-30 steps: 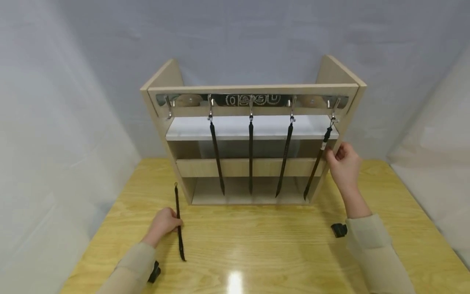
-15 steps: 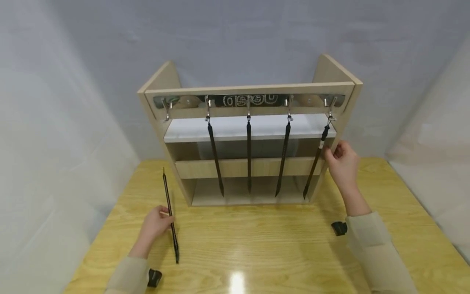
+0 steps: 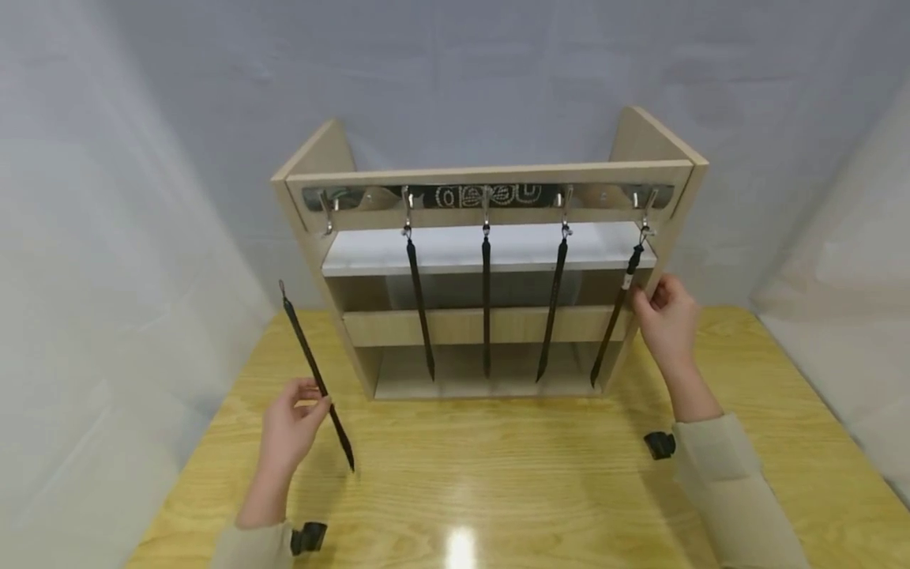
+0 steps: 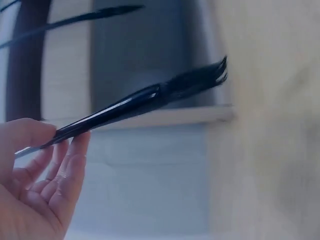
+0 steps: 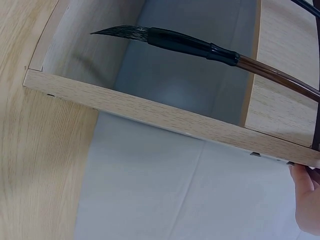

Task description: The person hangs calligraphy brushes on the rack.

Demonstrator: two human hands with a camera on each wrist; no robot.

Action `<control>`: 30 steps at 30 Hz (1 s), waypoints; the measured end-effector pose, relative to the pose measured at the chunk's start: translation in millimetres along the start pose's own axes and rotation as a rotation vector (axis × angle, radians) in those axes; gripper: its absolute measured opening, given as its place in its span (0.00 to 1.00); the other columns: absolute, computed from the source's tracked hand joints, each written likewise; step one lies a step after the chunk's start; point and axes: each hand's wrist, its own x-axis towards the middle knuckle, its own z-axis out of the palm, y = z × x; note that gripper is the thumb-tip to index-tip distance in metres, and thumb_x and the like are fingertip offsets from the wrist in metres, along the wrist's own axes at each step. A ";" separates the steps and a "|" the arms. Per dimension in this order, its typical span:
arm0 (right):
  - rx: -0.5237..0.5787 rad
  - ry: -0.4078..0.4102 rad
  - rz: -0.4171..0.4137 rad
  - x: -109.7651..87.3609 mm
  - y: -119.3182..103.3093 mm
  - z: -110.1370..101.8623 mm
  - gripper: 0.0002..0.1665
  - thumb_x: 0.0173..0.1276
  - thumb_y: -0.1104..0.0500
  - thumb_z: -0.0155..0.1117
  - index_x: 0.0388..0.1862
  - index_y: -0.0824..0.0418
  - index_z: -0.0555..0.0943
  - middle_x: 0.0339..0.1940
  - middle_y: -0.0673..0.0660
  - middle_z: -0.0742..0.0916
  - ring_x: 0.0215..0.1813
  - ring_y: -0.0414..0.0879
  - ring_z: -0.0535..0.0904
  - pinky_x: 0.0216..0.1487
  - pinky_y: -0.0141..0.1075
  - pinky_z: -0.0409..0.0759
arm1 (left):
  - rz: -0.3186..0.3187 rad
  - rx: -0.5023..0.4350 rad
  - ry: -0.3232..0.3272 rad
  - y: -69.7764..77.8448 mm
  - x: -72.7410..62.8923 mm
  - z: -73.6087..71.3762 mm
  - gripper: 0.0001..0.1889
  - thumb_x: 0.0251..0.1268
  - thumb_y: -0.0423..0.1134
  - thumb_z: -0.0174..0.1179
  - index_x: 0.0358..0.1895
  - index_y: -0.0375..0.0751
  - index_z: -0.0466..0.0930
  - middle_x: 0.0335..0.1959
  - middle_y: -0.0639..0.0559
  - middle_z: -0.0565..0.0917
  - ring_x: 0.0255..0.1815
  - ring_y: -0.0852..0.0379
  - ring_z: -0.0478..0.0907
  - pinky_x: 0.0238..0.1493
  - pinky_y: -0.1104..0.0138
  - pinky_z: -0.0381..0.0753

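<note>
My left hand (image 3: 287, 423) pinches a dark calligraphy brush (image 3: 304, 344) between thumb and fingers, left of the wooden shelf (image 3: 455, 171). The brush slants, its hanging loop up toward the left and its bristles down toward the table. In the left wrist view, its black bristle tip (image 4: 200, 80) points right, slightly splayed. My right hand (image 3: 671, 322) holds the edge of the shelf's right side panel, thumb in front and fingers curled. Close to it a brush with a white label (image 3: 627, 281) hangs from the rightmost hook; its bristles (image 5: 122, 33) show in the right wrist view.
A metal hook rail (image 3: 501, 196) runs across the shelf's front. Three more brushes, one being the middle brush (image 3: 486, 304), hang from it, and the leftmost hook (image 3: 327, 215) is bare. The yellow wood table (image 3: 490, 466) extends in front; pale cloth (image 3: 455, 71) hangs behind.
My left hand has lifted the brush up and leftward, and its loop end now tilts farther left. The right hand stays at the side panel.
</note>
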 end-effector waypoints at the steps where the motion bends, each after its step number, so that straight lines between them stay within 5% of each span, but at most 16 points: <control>1: -0.007 0.002 0.004 -0.1 0.3 -0.3 0.10 0.55 0.71 0.55 0.35 0.79 0.73 0.31 0.72 0.81 0.30 0.27 0.74 0.33 0.14 0.71 | 0.023 0.000 0.026 4.9 -2.1 0.1 0.15 0.58 0.30 0.54 0.48 0.29 0.68 0.40 0.38 0.75 0.38 0.43 0.77 0.33 0.72 0.78; 14: 0.001 -0.004 0.018 -1.2 1.4 -0.8 0.10 0.56 0.72 0.54 0.36 0.80 0.73 0.33 0.74 0.80 0.28 0.20 0.70 0.32 0.13 0.70 | 0.403 -0.064 0.261 53.2 -7.1 4.9 0.11 0.51 0.23 0.58 0.40 0.26 0.73 0.32 0.41 0.78 0.30 0.54 0.78 0.32 0.85 0.73; 22: -0.009 -0.011 -0.003 -1.5 1.9 0.0 0.11 0.57 0.69 0.56 0.36 0.79 0.73 0.32 0.72 0.81 0.28 0.21 0.70 0.31 0.13 0.70 | 0.480 -0.081 0.274 60.1 -2.7 12.9 0.11 0.49 0.21 0.58 0.38 0.25 0.74 0.30 0.39 0.78 0.27 0.48 0.78 0.31 0.86 0.73; 30: -0.089 0.003 -0.043 -1.9 4.5 -0.9 0.11 0.57 0.67 0.55 0.35 0.76 0.75 0.31 0.68 0.83 0.32 0.40 0.79 0.29 0.13 0.69 | 0.514 -0.058 0.286 58.0 3.0 19.2 0.11 0.47 0.20 0.58 0.37 0.24 0.75 0.29 0.38 0.79 0.25 0.48 0.79 0.29 0.86 0.73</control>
